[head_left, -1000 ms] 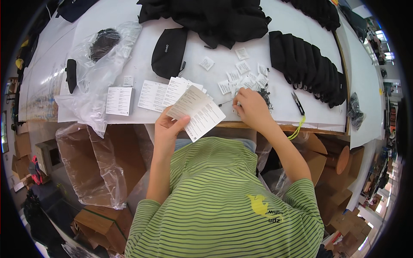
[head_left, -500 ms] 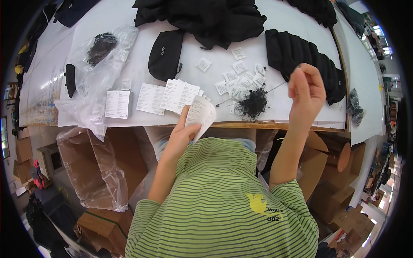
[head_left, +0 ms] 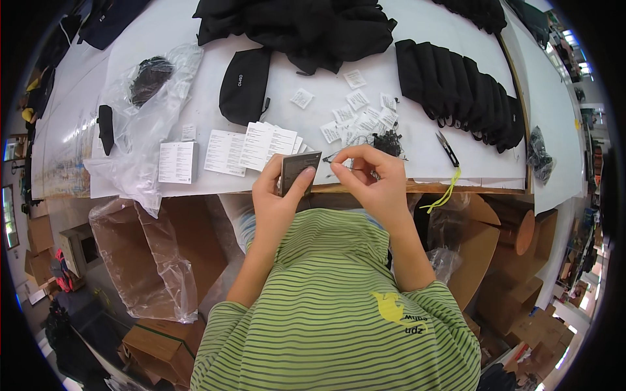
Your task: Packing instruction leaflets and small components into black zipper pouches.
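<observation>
My left hand [head_left: 275,199] is closed on a hang tag [head_left: 300,171], its dark printed face turned up, just over the table's front edge. Beside it, my right hand [head_left: 379,186] pinches thumb and forefinger together on a thin black cord [head_left: 328,159], whose end lies close to the tag's right edge. Behind my right hand is a tangled heap of black cords [head_left: 390,142], partly hidden by the fingers. Fanned white printed tags [head_left: 262,146] lie left of my left hand, with a neat stack of tags [head_left: 177,161] farther left.
Small white packets [head_left: 357,99] are scattered mid-table. A black pouch [head_left: 244,88] lies behind the tags; a row of black pouches [head_left: 456,91] is at the right, near snips [head_left: 447,150] with a yellow cord. Black cloth items [head_left: 300,29] fill the back; clear plastic [head_left: 169,98] lies left.
My right hand has come down and left from above the pouch row to beside the tag, bringing the cord. The tag now shows its dark face instead of white. The snips have come into view.
</observation>
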Demonstrator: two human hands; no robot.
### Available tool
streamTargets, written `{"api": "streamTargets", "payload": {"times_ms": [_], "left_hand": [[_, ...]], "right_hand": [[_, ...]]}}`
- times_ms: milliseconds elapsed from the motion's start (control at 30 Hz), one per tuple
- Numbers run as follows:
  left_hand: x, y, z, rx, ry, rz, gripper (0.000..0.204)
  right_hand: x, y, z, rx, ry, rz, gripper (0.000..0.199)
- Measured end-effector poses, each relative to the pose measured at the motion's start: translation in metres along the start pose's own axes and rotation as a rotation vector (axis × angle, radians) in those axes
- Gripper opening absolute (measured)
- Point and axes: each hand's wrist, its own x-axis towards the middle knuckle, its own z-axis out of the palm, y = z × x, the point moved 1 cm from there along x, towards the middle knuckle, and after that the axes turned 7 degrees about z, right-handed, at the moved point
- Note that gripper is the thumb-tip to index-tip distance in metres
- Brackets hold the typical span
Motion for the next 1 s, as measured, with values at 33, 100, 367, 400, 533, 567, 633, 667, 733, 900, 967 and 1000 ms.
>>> {"api": "streamTargets", "payload": {"times_ms": [33,100,367,400,533,567,633,667,733,900,967,1000], "left_hand": [[-0.001,-0.002,-0.001,0.102,-0.011,0.067,0.018],[-0.005,0.002,0.0,0.183,-0.038,0.104,0.017],[-0.005,0.012,0.01,0.38,-0.011,0.333,0.02],[-0.005,0.013,0.01,0.406,-0.022,0.366,0.022],[-0.006,0.011,0.01,0.398,-0.049,0.416,0.026],[-0.005,0.011,0.009,0.399,-0.049,0.418,0.026],[-0.003,0.008,0.003,0.237,-0.121,0.351,0.02],[-0.003,0.009,-0.001,0.241,-0.117,0.354,0.02],[-0.003,0.007,-0.007,-0.12,-0.318,-0.01,0.015],[0.003,0.003,-0.006,-0.082,-0.418,-0.228,0.014],[0.004,-0.001,-0.008,-0.07,-0.457,-0.187,0.012],[0.004,-0.001,-0.007,-0.03,-0.453,-0.124,0.01]], "right_hand": [[0.0,-0.001,0.002,0.001,0.001,0.0,0.009],[-0.002,-0.002,0.005,-0.065,0.033,-0.022,0.01],[-0.003,0.004,0.007,-0.122,0.066,-0.016,0.011],[-0.003,0.005,0.008,-0.129,0.084,-0.024,0.011],[-0.004,0.005,0.009,-0.134,0.085,-0.03,0.011],[-0.004,0.003,0.009,-0.054,0.074,0.002,0.01],[-0.003,0.004,0.008,0.029,0.057,0.027,0.01],[-0.003,0.006,0.005,0.043,0.0,0.016,0.01],[-0.005,0.01,-0.002,0.055,-0.055,0.002,0.011],[-0.009,0.02,-0.002,0.018,-0.166,-0.029,0.011],[-0.007,0.019,-0.002,0.009,-0.203,-0.04,0.01],[-0.007,0.02,-0.002,-0.006,-0.232,-0.042,0.009]]}}
